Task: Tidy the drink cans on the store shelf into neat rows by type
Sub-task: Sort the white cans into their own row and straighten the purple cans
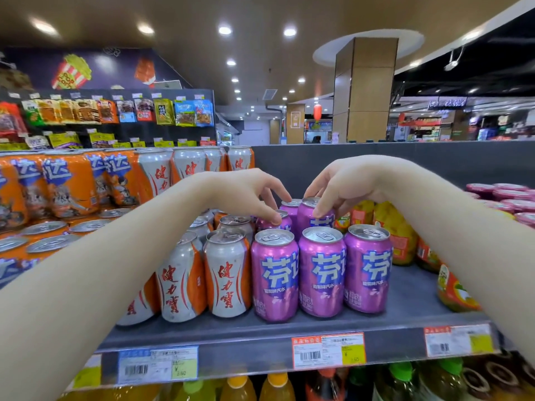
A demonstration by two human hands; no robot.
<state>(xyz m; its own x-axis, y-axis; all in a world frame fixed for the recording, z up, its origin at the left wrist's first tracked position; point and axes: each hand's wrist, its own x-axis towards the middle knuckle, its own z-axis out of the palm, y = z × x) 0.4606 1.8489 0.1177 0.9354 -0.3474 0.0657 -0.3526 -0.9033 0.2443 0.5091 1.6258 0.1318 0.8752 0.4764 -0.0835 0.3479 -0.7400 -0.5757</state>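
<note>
Fingers (276, 189) of our left hand (246, 192) pinch a rear purple can (282, 225); right hand (347, 183) grips its 3 o'clock neighbour (307, 221). We should seat both squarely behind front cans (321, 270).

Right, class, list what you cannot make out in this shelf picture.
Head view, rear purple cans: labels hidden by front cans.
Head view, left hand: grip or mere touch unclear; its fingers cover the contact.
Head view, price tags: print small and blurred.
Head view, bottles: cut off by bottom edge.
</note>
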